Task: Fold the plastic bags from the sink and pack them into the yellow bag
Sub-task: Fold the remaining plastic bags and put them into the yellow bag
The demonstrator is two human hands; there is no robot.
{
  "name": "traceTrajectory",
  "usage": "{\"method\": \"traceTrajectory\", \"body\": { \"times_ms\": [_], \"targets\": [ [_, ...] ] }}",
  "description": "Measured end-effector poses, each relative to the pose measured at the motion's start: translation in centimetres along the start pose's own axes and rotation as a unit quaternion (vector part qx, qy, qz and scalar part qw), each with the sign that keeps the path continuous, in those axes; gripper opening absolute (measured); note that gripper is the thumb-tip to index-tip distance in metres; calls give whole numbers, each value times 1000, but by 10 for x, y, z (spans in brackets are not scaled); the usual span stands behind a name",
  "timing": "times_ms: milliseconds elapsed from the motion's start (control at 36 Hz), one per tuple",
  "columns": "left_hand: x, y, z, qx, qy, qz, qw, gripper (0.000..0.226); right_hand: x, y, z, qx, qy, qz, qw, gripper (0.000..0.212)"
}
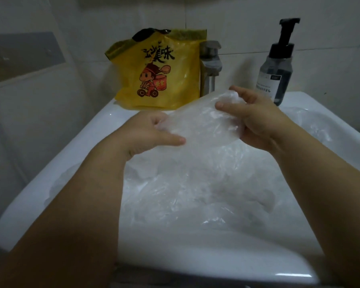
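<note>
Both of my hands hold one clear plastic bag (197, 125) above the white sink (104, 125). My left hand (148, 134) pinches its left end between thumb and curled fingers. My right hand (256, 119) grips the right end, with the film bunched under its fingertips. More clear plastic bags (195, 190) lie crumpled in the basin below. The yellow bag (164, 69), printed with a cartoon figure and black characters, stands upright on the sink's back ledge, left of the tap.
A metal tap (210, 65) rises at the back middle of the sink. A dark pump bottle (276, 65) stands on the ledge at the back right. White tiled walls close in behind and on the left.
</note>
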State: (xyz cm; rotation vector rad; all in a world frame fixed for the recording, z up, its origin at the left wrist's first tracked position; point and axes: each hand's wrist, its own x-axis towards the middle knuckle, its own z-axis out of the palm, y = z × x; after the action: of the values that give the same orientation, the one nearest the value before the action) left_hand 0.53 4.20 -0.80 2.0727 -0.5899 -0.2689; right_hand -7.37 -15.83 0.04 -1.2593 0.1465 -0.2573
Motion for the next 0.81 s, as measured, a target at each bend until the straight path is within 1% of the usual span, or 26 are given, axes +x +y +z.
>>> {"method": "traceTrajectory", "body": {
  "times_ms": [56,83,111,139,167,194,222,250,278,306,333,361,389,417,472,500,528,583,611,667,694,722,750,806],
  "targets": [
    [1,0,3,1,-15,-4,1000,21,1,-1,2,43,-3,11,999,100],
    [2,0,5,-7,-13,-4,1000,18,2,-2,2,66,-6,16,998,104],
    [2,1,7,-25,-11,-6,1000,16,2,-2,2,90,-19,22,996,100],
    [3,2,9,-53,-11,-5,998,16,1,-2,4,113,-29,32,993,92],
    [3,4,11,-89,-12,-5,996,15,0,-1,4,134,-34,47,989,90],
    [4,5,12,-125,-14,-3,992,14,1,2,4,146,-28,60,987,97],
    [4,7,13,-156,-10,-5,988,19,1,5,5,143,-21,76,987,108],
    [5,8,15,-179,-3,-7,984,26,0,8,8,128,-30,92,987,112],
    [5,9,16,-189,4,-10,982,30,-1,12,13,99,-45,103,989,107],
    [5,10,17,-188,4,-7,982,28,-2,15,19,64,-59,105,991,92],
    [4,10,19,-177,-4,-4,984,22,-3,18,23,35,-63,95,993,71],
    [3,11,21,-166,-18,-4,986,17,-2,20,25,19,-53,74,996,52],
    [1,13,21,-164,-36,-10,986,17,0,22,26,15,-40,49,998,40],
    [0,14,22,-174,-59,-15,983,24,2,23,25,16,-27,26,999,35],
    [-2,15,20,-198,-99,-31,975,45,5,22,23,33,-16,3,999,34],
    [-3,16,19,-202,-107,-38,973,46,5,20,23,47,-16,-4,999,35],
    [-3,16,19,-200,-108,-40,973,40,5,19,23,57,-18,-13,998,36],
    [-3,16,20,-192,-91,-42,976,19,6,17,22,63,-26,-31,997,42],
    [-3,16,22,-198,-82,-41,976,13,6,16,20,63,-43,-30,997,48],
    [-2,19,26,-227,-70,-29,971,12,5,13,17,58,-113,-5,992,65],
    [-2,20,28,-241,-66,-22,968,12,4,14,17,37,-159,15,986,71],
    [-3,21,30,-248,-65,-16,966,13,3,17,18,0,-199,38,979,72],
    [-3,21,33,-245,-70,-7,967,12,2,22,20,-53,-221,62,972,67],
    [-5,21,36,-217,-92,2,972,18,0,34,25,-130,-225,90,962,48]
  ]
}}
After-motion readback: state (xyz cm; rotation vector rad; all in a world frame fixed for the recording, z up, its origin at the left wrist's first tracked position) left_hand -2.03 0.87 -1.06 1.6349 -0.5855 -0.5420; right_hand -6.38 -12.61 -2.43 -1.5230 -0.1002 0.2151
